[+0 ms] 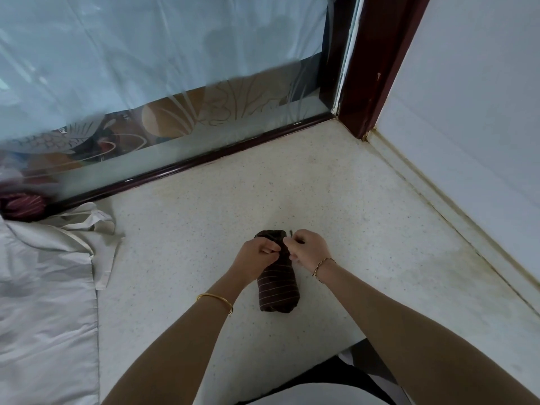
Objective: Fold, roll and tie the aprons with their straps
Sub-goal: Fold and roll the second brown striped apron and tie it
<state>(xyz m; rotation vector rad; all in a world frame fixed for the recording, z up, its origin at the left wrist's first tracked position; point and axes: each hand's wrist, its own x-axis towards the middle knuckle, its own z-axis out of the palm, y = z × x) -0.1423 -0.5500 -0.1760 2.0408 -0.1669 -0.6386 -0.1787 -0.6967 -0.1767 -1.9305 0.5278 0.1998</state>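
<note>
Brown striped cloth makes up the one rolled apron (pixel 277 283) lying on the speckled counter (pixel 350 206), and both hands meet at its far end: the left hand (pixel 257 255) and the right hand (pixel 308 247) are each closed, pinching a thin dark strap (pixel 287 242) around the roll. One grey apron (pixel 49 273) lies spread at the left, and one red striped bundle (pixel 23 204) sits by the glass panel (pixel 163 83). Each wrist wears one gold bracelet, and no writing is readable anywhere.

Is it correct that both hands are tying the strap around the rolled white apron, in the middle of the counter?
Not quite. The head view shows that the rolled apron is dark brown with thin stripes, not white. The rest holds: the left hand and the right hand pinch its strap on the counter.
</note>
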